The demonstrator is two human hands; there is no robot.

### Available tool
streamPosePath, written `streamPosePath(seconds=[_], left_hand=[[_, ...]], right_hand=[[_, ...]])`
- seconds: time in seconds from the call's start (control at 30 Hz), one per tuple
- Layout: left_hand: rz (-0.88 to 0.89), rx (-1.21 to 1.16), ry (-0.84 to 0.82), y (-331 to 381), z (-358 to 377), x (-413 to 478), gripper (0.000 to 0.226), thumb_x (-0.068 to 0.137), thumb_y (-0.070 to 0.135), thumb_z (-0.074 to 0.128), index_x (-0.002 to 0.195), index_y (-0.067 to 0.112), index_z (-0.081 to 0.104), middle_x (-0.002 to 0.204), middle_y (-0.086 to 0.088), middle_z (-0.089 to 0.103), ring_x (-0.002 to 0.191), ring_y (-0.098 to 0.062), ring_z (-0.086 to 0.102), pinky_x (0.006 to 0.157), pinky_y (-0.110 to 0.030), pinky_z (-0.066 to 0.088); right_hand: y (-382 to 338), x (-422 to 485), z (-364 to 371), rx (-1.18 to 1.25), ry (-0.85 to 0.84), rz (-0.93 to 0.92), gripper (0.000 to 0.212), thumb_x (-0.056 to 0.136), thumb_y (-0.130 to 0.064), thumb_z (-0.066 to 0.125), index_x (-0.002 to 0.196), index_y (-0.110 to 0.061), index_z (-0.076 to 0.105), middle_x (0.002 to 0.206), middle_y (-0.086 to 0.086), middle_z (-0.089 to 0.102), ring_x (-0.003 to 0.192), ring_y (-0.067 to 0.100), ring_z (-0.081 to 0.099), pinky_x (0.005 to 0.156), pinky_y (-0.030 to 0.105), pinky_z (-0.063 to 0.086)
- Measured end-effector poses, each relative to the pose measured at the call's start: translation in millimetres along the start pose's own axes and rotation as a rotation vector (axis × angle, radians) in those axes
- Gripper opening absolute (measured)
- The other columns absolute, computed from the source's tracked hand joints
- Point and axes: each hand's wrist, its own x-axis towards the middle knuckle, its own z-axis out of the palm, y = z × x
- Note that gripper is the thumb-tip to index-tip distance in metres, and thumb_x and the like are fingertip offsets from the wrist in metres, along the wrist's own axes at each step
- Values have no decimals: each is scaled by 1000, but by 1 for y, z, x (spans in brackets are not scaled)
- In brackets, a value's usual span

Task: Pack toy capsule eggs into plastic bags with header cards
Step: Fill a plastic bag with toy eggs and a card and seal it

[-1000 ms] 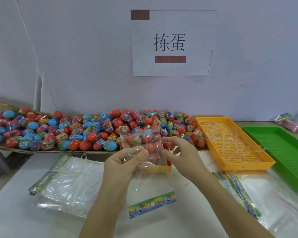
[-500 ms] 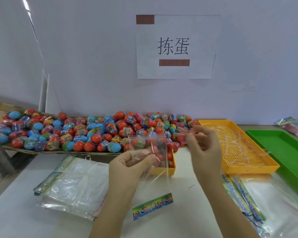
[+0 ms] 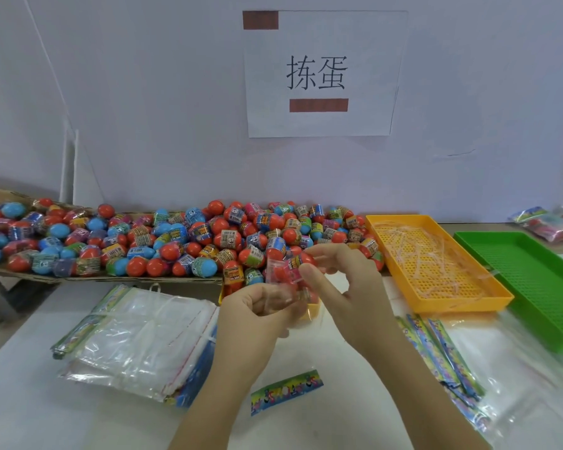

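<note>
- The left hand [image 3: 257,315] is held up off the table with its fingers curled, thumb and fingers pinching the lower part of a clear plastic bag [image 3: 281,287].
- The right hand [image 3: 348,287] is just beside it. Its thumb and forefinger are closed round a capsule egg [image 3: 294,263] with an orange end and a bright label, at the bag's top edge.
- Blur hides whether that egg is inside the film.
- Red shapes show through the bag; I cannot tell if they are in it or behind it.
- A small yellow box [image 3: 312,311] sits just under and beyond the hands.
- Beyond both hands is a long heap of eggs [image 3: 176,241], orange and blue, on cardboard.
- Left of the left hand lies a stack of empty bags [image 3: 137,336].
- Nearer the person, between the forearms, a single header card [image 3: 286,391] lies flat on the white table [image 3: 30,401].
- Right of the right hand is a yellow tray [image 3: 462,306] holding clear strips, and past it a green tray [image 3: 533,280].
- Beside the right forearm, more header cards [image 3: 436,349] lie on clear film.
</note>
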Motion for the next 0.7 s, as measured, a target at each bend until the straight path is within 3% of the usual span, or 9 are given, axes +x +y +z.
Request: streamPosePath(seconds=[0.17, 0.3, 0.5, 0.7], left_hand=[[12, 50, -18, -2, 4, -1, 17, 66, 21, 87, 71, 27, 71, 70, 8, 74, 63, -9, 69, 50, -15, 51], [38, -2, -6, 0, 4, -1, 20, 59, 26, 87, 71, 25, 71, 70, 8, 74, 61, -5, 67, 49, -13, 49], [97, -6, 5, -1, 5, -2, 38, 50, 41, 82, 82, 22, 72, 77, 10, 74, 71, -6, 70, 57, -13, 52], [138, 8, 11, -1, 5, -2, 42, 51, 43, 80, 87, 24, 71, 79, 17, 73, 77, 0, 69, 68, -15, 56]], right_hand=[[-1, -2, 3, -38, -18, -44, 26, 83, -58, 44, 99, -41, 57, 86, -27, 57, 90, -1, 47, 84, 37, 40], [-1, -3, 3, -86, -11, -57, 24, 87, -58, 38, 101, -42, 49, 82, -25, 57, 87, -7, 47, 83, 24, 28], [0, -4, 2, -30, 33, -58, 22, 93, -58, 30, 102, -43, 44, 68, -19, 65, 86, 4, 58, 84, 22, 23], [3, -5, 3, -87, 11, -2, 15, 96, -52, 27, 98, -45, 41, 65, -18, 66, 91, -4, 53, 86, 17, 16]])
